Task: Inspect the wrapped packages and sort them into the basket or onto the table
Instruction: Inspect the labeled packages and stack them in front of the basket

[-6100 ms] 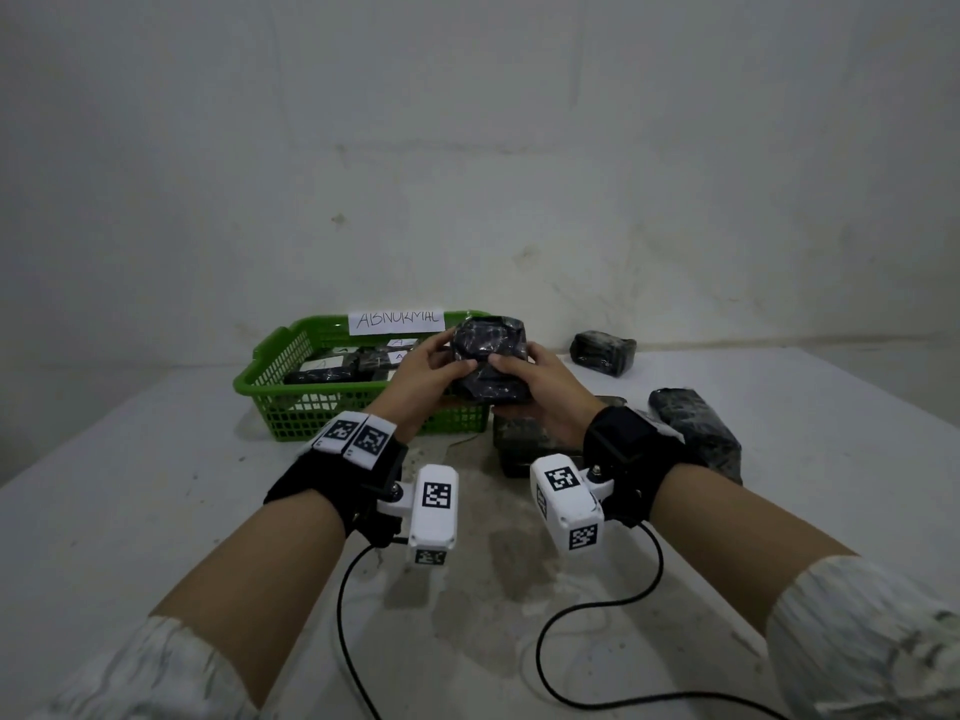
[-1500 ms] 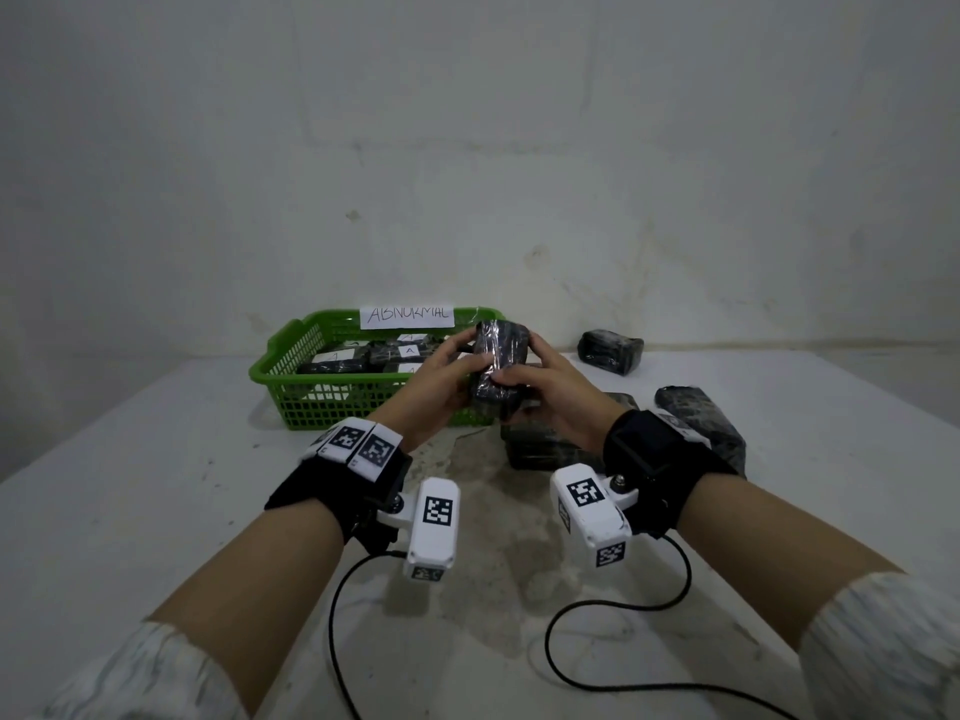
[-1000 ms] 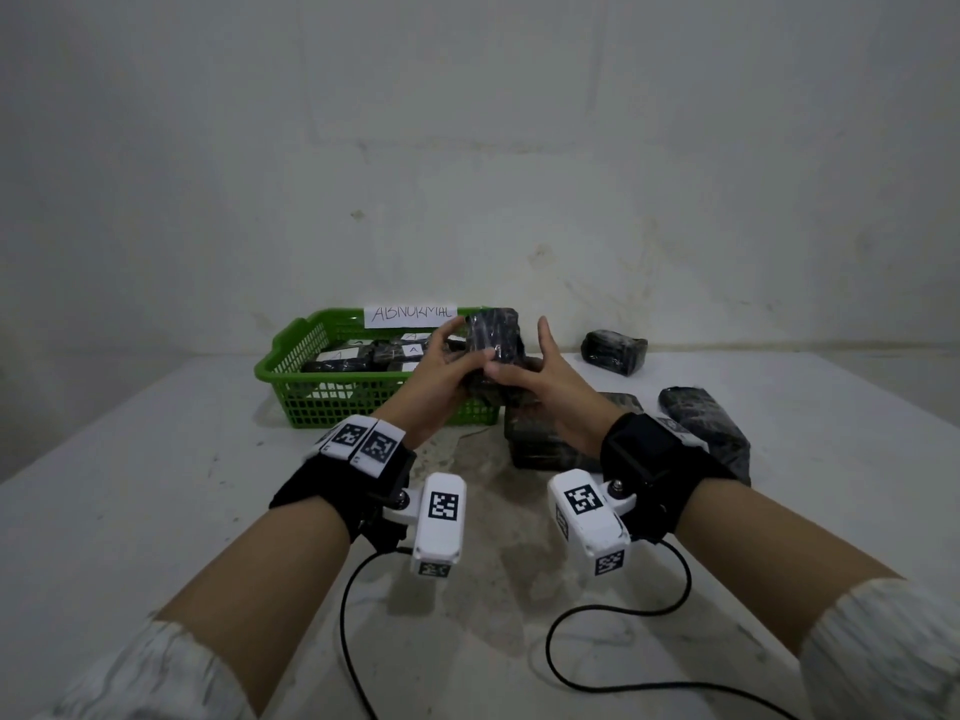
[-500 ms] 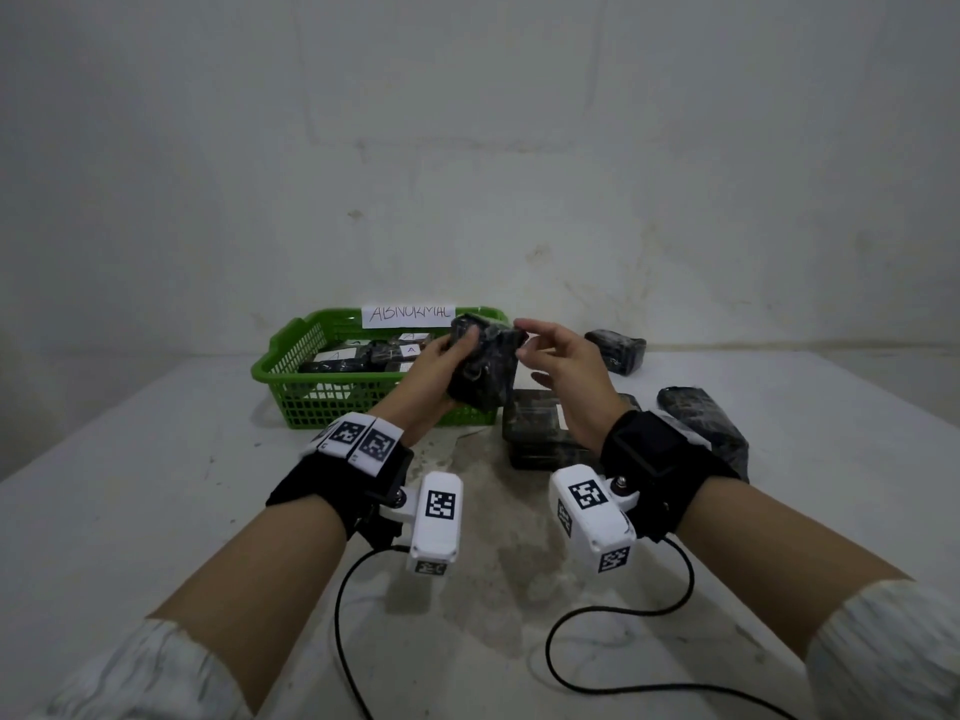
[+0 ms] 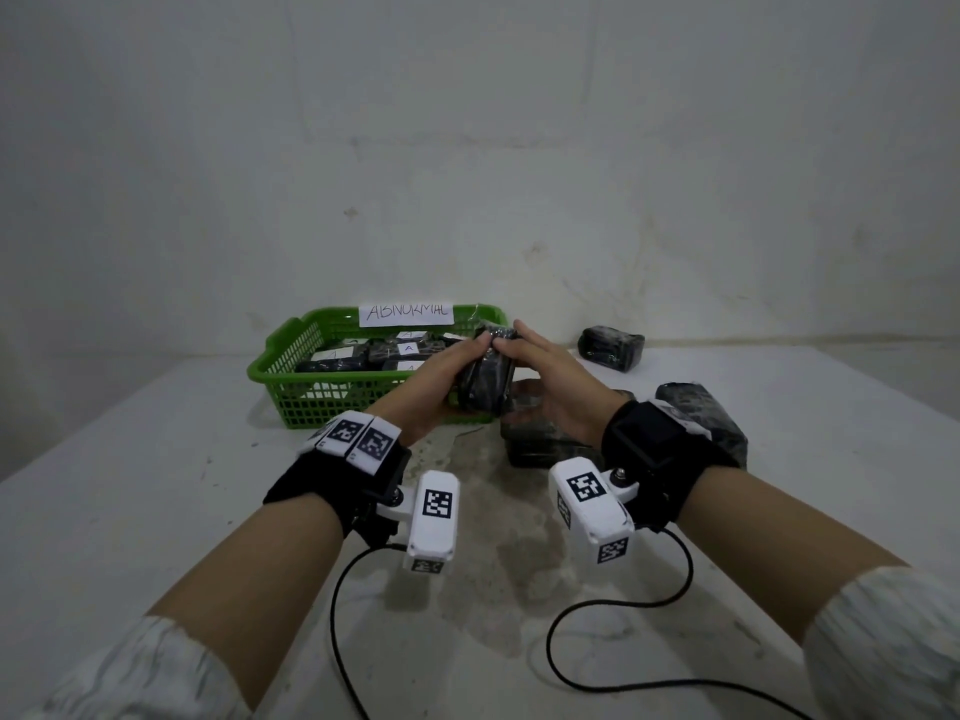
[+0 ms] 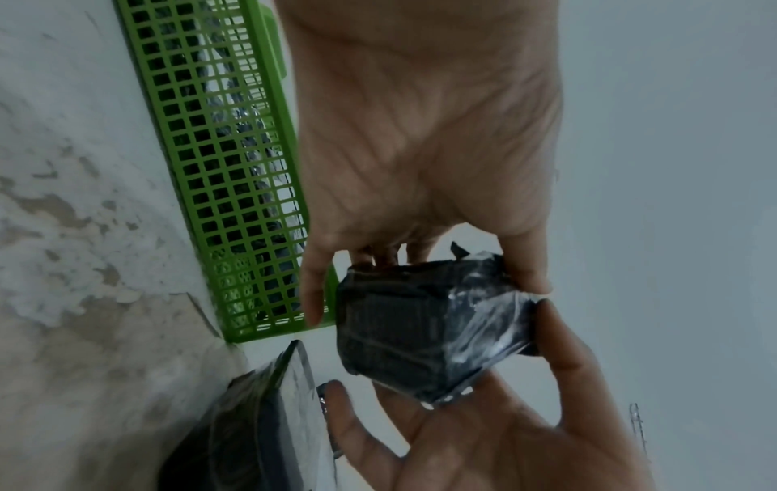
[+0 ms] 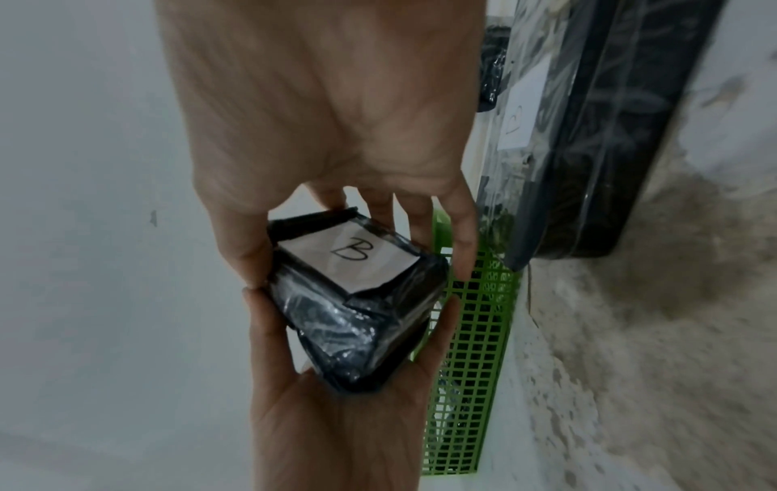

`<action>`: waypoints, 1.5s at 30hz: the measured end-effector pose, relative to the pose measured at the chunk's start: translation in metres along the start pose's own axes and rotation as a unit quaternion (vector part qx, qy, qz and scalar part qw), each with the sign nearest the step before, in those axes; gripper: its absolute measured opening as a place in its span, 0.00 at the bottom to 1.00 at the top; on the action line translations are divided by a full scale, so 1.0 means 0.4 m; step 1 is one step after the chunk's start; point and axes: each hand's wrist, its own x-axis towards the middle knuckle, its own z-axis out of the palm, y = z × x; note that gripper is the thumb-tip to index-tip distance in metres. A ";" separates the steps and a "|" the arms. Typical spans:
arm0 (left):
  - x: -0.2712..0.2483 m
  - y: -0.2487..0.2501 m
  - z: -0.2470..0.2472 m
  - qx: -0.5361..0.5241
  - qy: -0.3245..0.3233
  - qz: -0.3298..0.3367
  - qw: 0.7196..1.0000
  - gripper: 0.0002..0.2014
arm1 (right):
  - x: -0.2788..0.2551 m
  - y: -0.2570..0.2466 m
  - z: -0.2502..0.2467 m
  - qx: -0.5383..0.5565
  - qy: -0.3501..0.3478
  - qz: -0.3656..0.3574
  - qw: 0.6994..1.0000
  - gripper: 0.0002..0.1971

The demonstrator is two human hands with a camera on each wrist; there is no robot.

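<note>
Leftmost, at ten o'clock from the hands, the green basket sits on the white table, with a paper sign reading "ABNORMAL" on its far rim and several dark wrapped packages with white labels inside it. Just to its right, the left hand and the right hand hold one small wrapped package between them, raised above the table near the basket's right end. The left hand's thumb and fingers curl round the package's left side, gripping it. The right hand's thumb and fingers close on the opposite side, so both grips are narrowed to the package's width. Seen from the right wrist, the package's white label reads "B" and faces the right palm. Beneath the hands, at six o'clock, a larger flat wrapped package lies on the table. At three o'clock lies another dark package, and at one o'clock, near the wall, a third.
</note>
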 end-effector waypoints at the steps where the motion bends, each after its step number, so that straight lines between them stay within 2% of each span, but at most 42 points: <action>1: -0.001 0.001 -0.001 0.006 0.001 -0.001 1.000 0.22 | -0.001 0.001 0.003 0.003 -0.002 -0.003 1.000 0.08; 3: -0.003 0.002 -0.004 0.011 -0.005 -0.005 1.000 0.23 | 0.001 0.003 0.006 0.001 0.000 -0.003 1.000 0.06; 7: 0.000 0.003 -0.007 0.008 -0.009 -0.009 1.000 0.21 | 0.017 0.005 0.013 -0.013 0.043 -0.016 0.999 0.24; 8: -0.001 0.004 -0.007 0.002 -0.005 -0.007 1.000 0.19 | 0.020 0.005 0.013 -0.014 0.044 -0.019 0.999 0.25; 11: -0.004 0.006 -0.004 -0.002 0.008 0.004 1.000 0.18 | 0.017 0.002 0.014 -0.011 0.029 -0.014 0.999 0.18; 15: -0.007 0.004 -0.006 -0.005 -0.007 -0.002 1.000 0.19 | 0.013 0.000 0.003 -0.012 0.018 -0.013 1.000 0.17; 17: -0.009 0.002 -0.005 -0.008 -0.023 -0.008 1.000 0.19 | 0.013 -0.001 -0.001 -0.009 0.033 -0.013 0.999 0.17; 22: 0.006 0.000 0.001 -0.010 -0.001 0.004 1.000 0.23 | 0.021 -0.003 -0.008 -0.006 0.026 -0.010 1.000 0.16; 26: 0.000 0.005 0.002 -0.018 -0.030 -0.007 0.999 0.16 | 0.031 0.003 -0.016 -0.006 0.015 -0.008 1.000 0.17; 28: 0.000 0.002 -0.002 -0.025 -0.041 -0.009 0.999 0.18 | 0.038 0.007 -0.016 -0.009 0.033 -0.014 0.999 0.17; 31: 0.006 0.003 0.000 -0.041 -0.026 -0.001 0.999 0.22 | 0.044 0.011 -0.015 -0.010 0.037 -0.013 0.999 0.17; 39: 0.015 -0.015 -0.005 -0.060 0.005 0.004 0.998 0.19 | 0.052 0.010 -0.015 -0.076 0.021 0.009 0.997 0.18; 41: 0.016 -0.015 -0.004 -0.072 0.025 0.005 0.997 0.21 | 0.050 0.009 -0.008 -0.108 0.016 0.013 0.994 0.26; 43: 0.020 -0.014 -0.009 -0.089 0.034 -0.005 0.995 0.24 | 0.063 0.021 -0.013 -0.123 0.018 0.001 0.992 0.43; 45: 0.018 -0.009 -0.014 -0.095 0.028 -0.016 0.995 0.25 | 0.082 0.043 -0.029 -0.116 0.014 -0.022 0.993 0.49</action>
